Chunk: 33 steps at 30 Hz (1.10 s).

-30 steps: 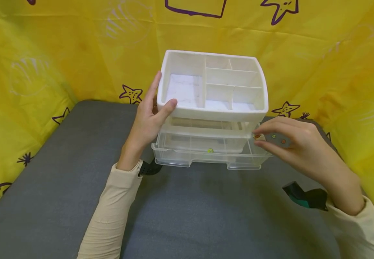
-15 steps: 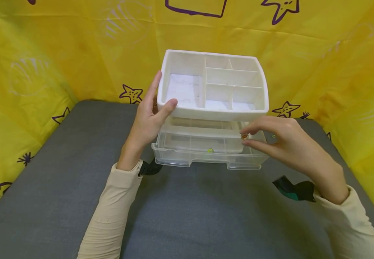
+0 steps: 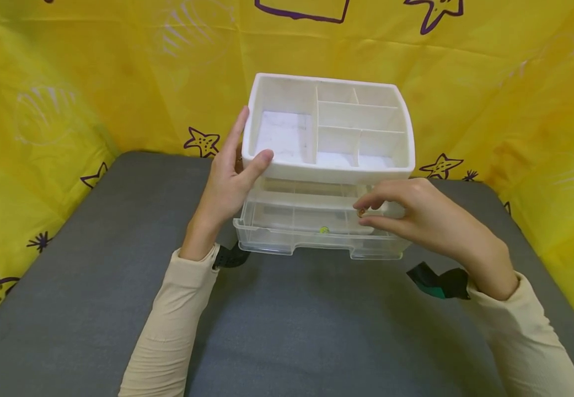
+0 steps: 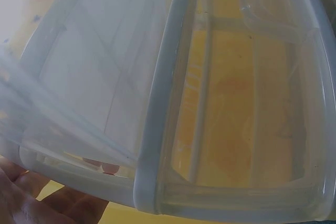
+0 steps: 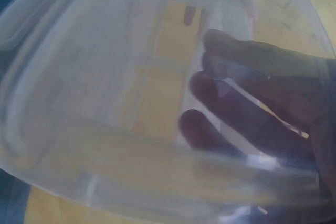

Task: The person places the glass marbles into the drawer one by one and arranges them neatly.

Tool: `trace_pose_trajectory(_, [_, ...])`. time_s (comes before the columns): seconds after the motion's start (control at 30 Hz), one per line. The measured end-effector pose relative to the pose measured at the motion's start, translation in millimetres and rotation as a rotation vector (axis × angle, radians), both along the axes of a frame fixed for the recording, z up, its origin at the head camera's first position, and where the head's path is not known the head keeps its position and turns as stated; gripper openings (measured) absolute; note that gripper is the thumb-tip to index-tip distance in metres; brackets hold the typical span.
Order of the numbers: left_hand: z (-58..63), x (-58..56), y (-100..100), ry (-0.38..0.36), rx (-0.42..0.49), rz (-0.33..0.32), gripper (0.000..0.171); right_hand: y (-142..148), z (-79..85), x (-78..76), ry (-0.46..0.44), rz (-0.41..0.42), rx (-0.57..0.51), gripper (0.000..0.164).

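Note:
A white drawer organizer (image 3: 328, 175) with a divided top stands on the grey cloth. Its lower clear drawer (image 3: 321, 242) is pulled out toward me, and a yellow-green marble (image 3: 323, 230) lies inside. My left hand (image 3: 229, 184) grips the organizer's left side, thumb over the front rim. Between thumb and index finger, my right hand (image 3: 428, 220) pinches a small orange-and-clear marble (image 3: 361, 212) above the drawer's right part. Through clear plastic, the right wrist view shows my right fingers (image 5: 210, 85); no marble can be made out there.
Grey cloth (image 3: 316, 331) covers the surface in front of the organizer. A yellow patterned curtain (image 3: 118, 71) hangs close behind and along both sides. The top compartments (image 3: 287, 135) of the organizer hold nothing visible.
My right hand has moved left with the orange marble, from beside the drawer to over it. It now hides the small marbles seen on the cloth at right. The left hand stays put.

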State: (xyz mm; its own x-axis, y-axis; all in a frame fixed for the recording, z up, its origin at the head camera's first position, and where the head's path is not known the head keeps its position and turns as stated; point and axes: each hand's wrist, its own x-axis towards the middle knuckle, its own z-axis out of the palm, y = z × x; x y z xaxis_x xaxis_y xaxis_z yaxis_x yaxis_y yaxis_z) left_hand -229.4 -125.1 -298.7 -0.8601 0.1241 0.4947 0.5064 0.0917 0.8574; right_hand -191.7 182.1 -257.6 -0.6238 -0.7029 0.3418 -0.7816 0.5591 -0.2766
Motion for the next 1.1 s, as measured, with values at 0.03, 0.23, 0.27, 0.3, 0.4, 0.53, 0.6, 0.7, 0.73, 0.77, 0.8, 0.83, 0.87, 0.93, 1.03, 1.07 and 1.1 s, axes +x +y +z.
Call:
trace_pose_trajectory(0.03, [0.1, -0.1, -0.1, 0.001, 0.000, 0.001, 0.075, -1.2, 0.4, -0.9, -0.007, 0.001, 0.012, 0.021])
trace_pose_trajectory(0.23, [0.4, -0.2, 0.2, 0.002, 0.002, -0.001, 0.075, -7.4, 0.7, -6.7, -0.094, 0.024, 0.045, 0.018])
trace_pose_trajectory(0.27, [0.4, -0.1, 0.2, 0.002, 0.002, -0.002, 0.075, -8.0, 0.5, -7.4, -0.103, 0.026, 0.048, 0.017])
trace_pose_trajectory(0.3, [0.3, 0.0, 0.2, 0.002, 0.001, -0.002, 0.075, -8.4, 0.5, -8.0, -0.109, 0.029, 0.052, 0.017])
trace_pose_trajectory(0.4, [0.2, -0.2, 0.2, 0.005, -0.001, -0.002, 0.075, -9.7, 0.6, -9.1, -0.129, 0.021, 0.070, 0.015])
trace_pose_trajectory(0.53, [0.1, -0.8, -0.2, 0.006, -0.003, 0.000, 0.075, -10.8, 0.6, -9.9, -0.173, 0.013, 0.081, 0.015])
trace_pose_trajectory(0.6, [-0.1, -0.9, -0.3, 0.006, -0.003, -0.001, 0.075, -11.4, 0.5, -10.2, -0.193, 0.017, 0.083, 0.015])
trace_pose_trajectory(0.7, [-0.5, -0.8, -0.4, 0.006, -0.001, -0.004, 0.075, -12.3, 0.4, -10.8, -0.213, 0.022, 0.090, 0.015])
trace_pose_trajectory(0.73, [-0.5, -0.7, -0.4, 0.008, -0.001, -0.004, 0.075, -12.7, 0.4, -11.0, -0.217, 0.022, 0.094, 0.015])
trace_pose_trajectory(0.77, [-0.5, -0.7, -0.4, 0.010, -0.003, -0.003, 0.075, -13.0, 0.7, -11.0, -0.220, 0.022, 0.098, 0.015])
trace_pose_trajectory(0.8, [-0.5, -0.6, -0.4, 0.011, -0.003, -0.003, 0.075, -13.3, 1.0, -11.1, -0.227, 0.022, 0.100, 0.016])
trace_pose_trajectory(0.83, [-0.5, -0.6, -0.3, 0.011, -0.003, -0.003, 0.075, -13.7, 1.4, -11.1, -0.234, 0.019, 0.105, 0.016])
trace_pose_trajectory(0.87, [-0.4, -0.7, -0.3, 0.012, -0.003, -0.003, 0.075, -14.0, 1.8, -11.1, -0.238, 0.018, 0.108, 0.017])
trace_pose_trajectory(0.93, [-0.3, -0.5, -0.4, 0.009, -0.005, -0.002, 0.075, -14.9, 2.5, -11.1, -0.252, 0.011, 0.114, 0.017])
trace_pose_trajectory(1.03, [-0.3, -0.4, -0.7, 0.002, -0.007, 0.001, 0.075, -16.4, 2.4, -11.1, -0.257, 0.006, 0.125, 0.018])
trace_pose_trajectory(1.07, [-0.4, -0.3, -0.9, 0.000, -0.009, 0.003, 0.075, -16.9, 2.2, -11.1, -0.253, 0.005, 0.127, 0.018])
trace_pose_trajectory(1.1, [-0.4, -0.3, -1.1, -0.001, -0.011, 0.005, 0.075, -17.3, 1.8, -11.2, -0.249, 0.004, 0.127, 0.017])
